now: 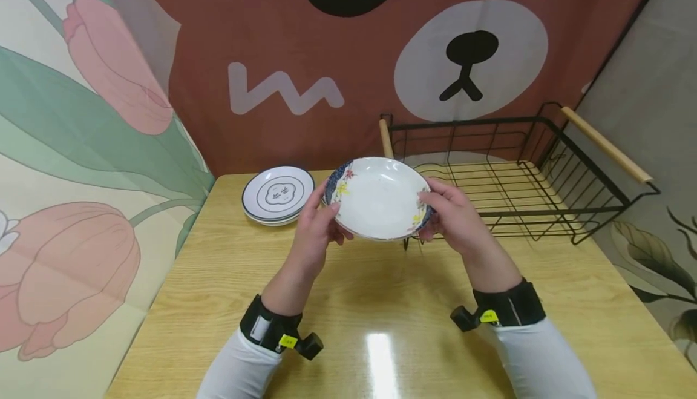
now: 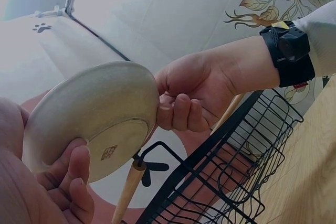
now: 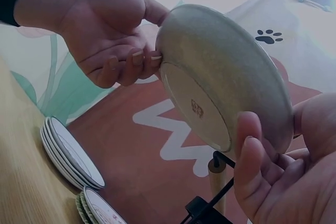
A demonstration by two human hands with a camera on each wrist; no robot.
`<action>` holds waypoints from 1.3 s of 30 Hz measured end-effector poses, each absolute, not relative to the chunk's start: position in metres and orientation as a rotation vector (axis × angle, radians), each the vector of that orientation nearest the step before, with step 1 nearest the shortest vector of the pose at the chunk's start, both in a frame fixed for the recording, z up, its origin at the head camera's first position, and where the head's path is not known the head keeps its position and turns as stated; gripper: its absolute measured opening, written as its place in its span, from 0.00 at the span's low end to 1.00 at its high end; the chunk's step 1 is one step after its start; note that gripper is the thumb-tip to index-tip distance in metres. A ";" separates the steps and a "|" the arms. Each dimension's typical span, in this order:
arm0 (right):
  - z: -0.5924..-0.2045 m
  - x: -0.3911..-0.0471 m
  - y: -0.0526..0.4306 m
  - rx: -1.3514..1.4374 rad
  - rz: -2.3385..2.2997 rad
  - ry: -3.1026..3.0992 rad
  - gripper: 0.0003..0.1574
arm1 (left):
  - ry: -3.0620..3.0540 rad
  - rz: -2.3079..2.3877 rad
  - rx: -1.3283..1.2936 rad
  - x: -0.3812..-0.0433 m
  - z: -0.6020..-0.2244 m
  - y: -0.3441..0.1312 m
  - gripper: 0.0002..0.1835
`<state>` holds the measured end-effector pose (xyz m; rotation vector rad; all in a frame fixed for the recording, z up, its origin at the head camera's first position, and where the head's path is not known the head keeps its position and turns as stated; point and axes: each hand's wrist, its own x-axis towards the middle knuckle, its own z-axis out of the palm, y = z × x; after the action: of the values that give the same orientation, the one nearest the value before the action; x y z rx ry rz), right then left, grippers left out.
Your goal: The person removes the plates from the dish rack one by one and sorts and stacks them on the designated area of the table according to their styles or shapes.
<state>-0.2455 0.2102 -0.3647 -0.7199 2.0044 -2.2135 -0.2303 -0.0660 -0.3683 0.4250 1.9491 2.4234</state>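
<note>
Both hands hold a white plate (image 1: 378,198) with red and yellow flowers and dark blue patches along its rim, raised above the table. My left hand (image 1: 316,224) grips its left edge, thumb on the rim and fingers beneath. On the opposite edge, my right hand (image 1: 456,216) grips it the same way. The wrist views show the plate's plain underside (image 2: 94,111), with a small square mark inside the foot ring. Left of the hands is a stack of white plates (image 1: 276,192) with dark blue rims.
A black wire rack (image 1: 544,212) with wooden handles stands on the wooden table (image 1: 229,314) at the back right. In the right wrist view, a second group of plates (image 3: 101,209) with a green edge sits beside the stack. Printed cloth (image 1: 283,29) hangs behind.
</note>
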 end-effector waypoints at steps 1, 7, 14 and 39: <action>-0.364 -0.245 0.209 -0.725 -2.216 2.001 0.31 | 1.951 2.426 0.425 -0.230 -0.368 -0.067 0.29; -0.362 -0.247 0.202 -0.729 -2.238 2.016 0.32 | 1.956 2.459 0.458 -0.231 -0.365 -0.071 0.28; -0.359 -0.248 0.192 -0.691 -2.273 2.002 0.32 | 1.950 2.495 0.510 -0.234 -0.363 -0.075 0.27; -0.332 -0.270 0.131 -0.416 -2.444 1.952 0.33 | 2.124 2.626 0.316 -0.268 -0.347 -0.103 0.24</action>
<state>-0.2702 0.1309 -0.3324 -0.4155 1.9519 -2.4439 -0.2682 -0.1031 -0.3468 0.3156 2.1236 2.6257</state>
